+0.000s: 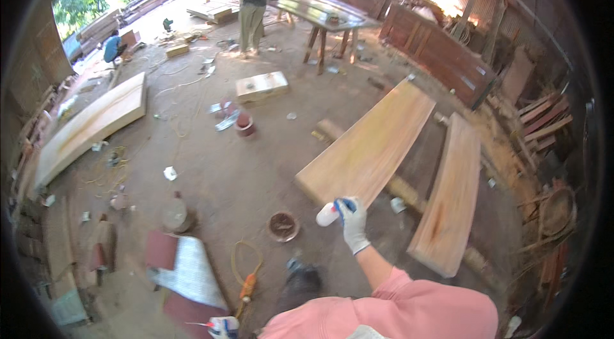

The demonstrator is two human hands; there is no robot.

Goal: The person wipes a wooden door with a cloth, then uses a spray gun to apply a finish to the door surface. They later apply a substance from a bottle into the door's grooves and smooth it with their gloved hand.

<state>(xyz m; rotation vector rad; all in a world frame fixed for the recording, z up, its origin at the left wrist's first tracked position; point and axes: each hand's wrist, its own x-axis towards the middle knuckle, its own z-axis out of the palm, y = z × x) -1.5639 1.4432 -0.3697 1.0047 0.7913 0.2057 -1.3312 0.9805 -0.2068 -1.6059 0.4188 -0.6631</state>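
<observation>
My right hand [353, 227], in a white glove with blue on the fingers, is closed around a small white plastic bottle [327, 215] with red near its top. The bottle is tilted beside the near end of a wide wooden plank [368, 147]. At the lower edge my left hand [222, 334], also gloved and only partly in view, grips a white bottle [224, 322] with a thin red tip pointing left. Near that hand are a silvery sheet [194, 268] and dark red sandpaper-like sheets [161, 250]. A narrower plank [451, 198] lies right of the wide one.
A brown bowl [283, 227] and an orange connector on a yellow cord [247, 288] lie on the floor near me. A thick slab [96, 128] lies left. One person [252, 3] stands by a table [320, 9]; another [114, 48] crouches far left. Wood scraps [543, 115] line the right.
</observation>
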